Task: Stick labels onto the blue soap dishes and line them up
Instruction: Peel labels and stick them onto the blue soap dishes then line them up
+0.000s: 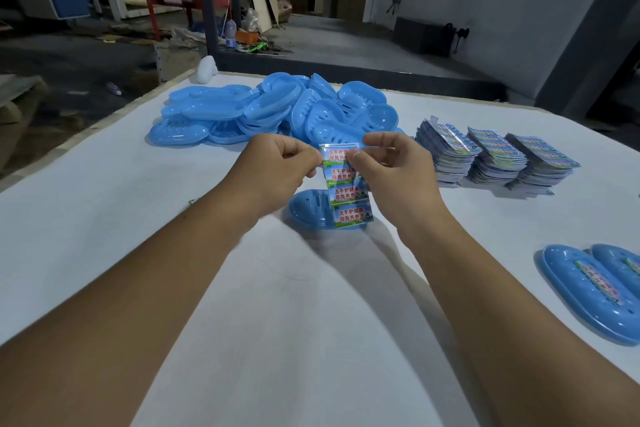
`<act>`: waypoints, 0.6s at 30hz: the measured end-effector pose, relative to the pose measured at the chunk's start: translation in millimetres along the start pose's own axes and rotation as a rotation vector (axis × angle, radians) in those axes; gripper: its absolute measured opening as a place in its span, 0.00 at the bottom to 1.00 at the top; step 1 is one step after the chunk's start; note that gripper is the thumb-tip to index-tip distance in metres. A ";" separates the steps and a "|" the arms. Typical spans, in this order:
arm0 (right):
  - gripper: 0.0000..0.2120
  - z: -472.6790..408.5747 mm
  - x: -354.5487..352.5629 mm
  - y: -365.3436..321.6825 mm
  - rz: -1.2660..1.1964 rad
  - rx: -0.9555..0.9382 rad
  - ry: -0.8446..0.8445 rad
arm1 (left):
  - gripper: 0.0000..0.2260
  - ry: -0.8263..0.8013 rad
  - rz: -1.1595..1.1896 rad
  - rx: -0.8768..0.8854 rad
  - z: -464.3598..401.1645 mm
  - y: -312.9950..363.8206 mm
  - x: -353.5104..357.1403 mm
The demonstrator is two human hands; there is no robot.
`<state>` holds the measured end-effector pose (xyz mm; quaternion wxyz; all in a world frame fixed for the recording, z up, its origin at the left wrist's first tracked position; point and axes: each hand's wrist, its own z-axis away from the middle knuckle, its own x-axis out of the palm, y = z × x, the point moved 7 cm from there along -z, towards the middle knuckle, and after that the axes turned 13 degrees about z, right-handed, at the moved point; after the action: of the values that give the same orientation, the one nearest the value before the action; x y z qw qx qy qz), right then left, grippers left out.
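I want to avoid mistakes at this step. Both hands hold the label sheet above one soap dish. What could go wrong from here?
1. The left hand and right hand pinch only the top of the label sheet; the peeled label may tear or fold onto itself.
2. The soap dish below lies free on the table, so it may slide and take the label crooked.
3. The loose dish pile behind might slip forward.

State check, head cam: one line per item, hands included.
left hand: pinches the label strip's top left edge
right hand: pinches the strip's top right, at the uppermost label
label strip: held up, hanging, four labels on it
soap dish under the strip: on the table, no label visible
soap dish pile: heaped, unlabelled
label stacks: three, untouched
labelled dishes: side by side at the right edge
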<state>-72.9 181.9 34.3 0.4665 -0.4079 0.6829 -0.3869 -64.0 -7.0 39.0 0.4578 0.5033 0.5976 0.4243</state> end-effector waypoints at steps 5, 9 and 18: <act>0.06 4.2 3.0 -8.8 0.158 -0.117 -0.022 | 0.11 -0.031 0.017 0.030 1.1 1.4 4.4; 0.09 13.8 10.2 -18.2 0.129 -0.174 -0.105 | 0.09 -0.074 0.009 0.064 1.3 2.3 7.4; 0.11 14.7 7.4 -22.1 0.169 -0.155 -0.095 | 0.07 -0.114 -0.016 0.121 0.7 3.1 11.9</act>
<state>-56.2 164.8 48.0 0.4965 -0.4017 0.7196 -0.2726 -63.5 5.2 40.4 0.4633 0.5486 0.5991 0.3542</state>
